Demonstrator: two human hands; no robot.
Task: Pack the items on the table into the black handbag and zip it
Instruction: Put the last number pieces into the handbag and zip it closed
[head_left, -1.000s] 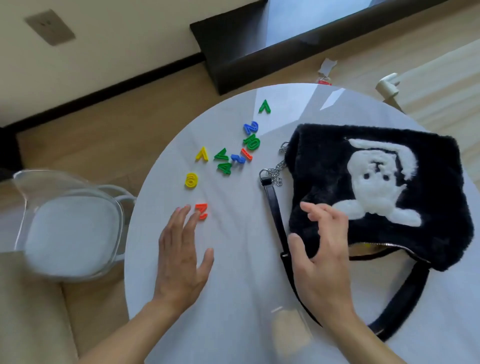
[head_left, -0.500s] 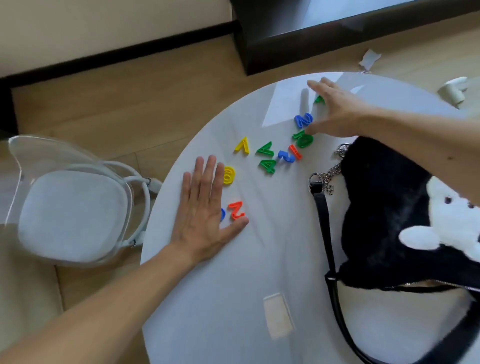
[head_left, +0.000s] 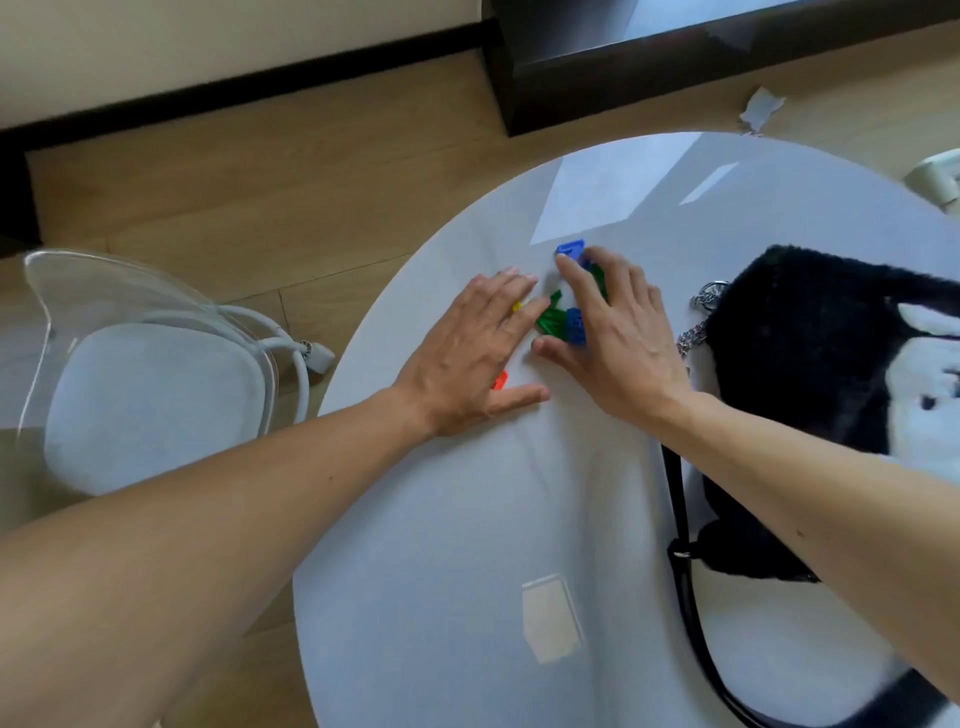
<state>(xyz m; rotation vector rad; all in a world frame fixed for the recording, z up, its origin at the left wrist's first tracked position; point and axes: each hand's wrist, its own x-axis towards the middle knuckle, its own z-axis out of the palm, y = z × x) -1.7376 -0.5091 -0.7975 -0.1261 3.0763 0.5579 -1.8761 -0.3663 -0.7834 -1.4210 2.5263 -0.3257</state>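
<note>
Both arms stretched out over the table (head_left: 467, 519)
Left hand (head_left: 480, 348) and right hand (head_left: 621, 338) lie palm-down, fingers straight, slightly spread, covering the plastic numbers (head_left: 551, 319).

Bright daylight — window glare on table (head_left: 467, 519).

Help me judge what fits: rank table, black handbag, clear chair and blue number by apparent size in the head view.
1. table
2-3. black handbag and clear chair: similar; the bag is cropped, so unsure
4. blue number
</note>
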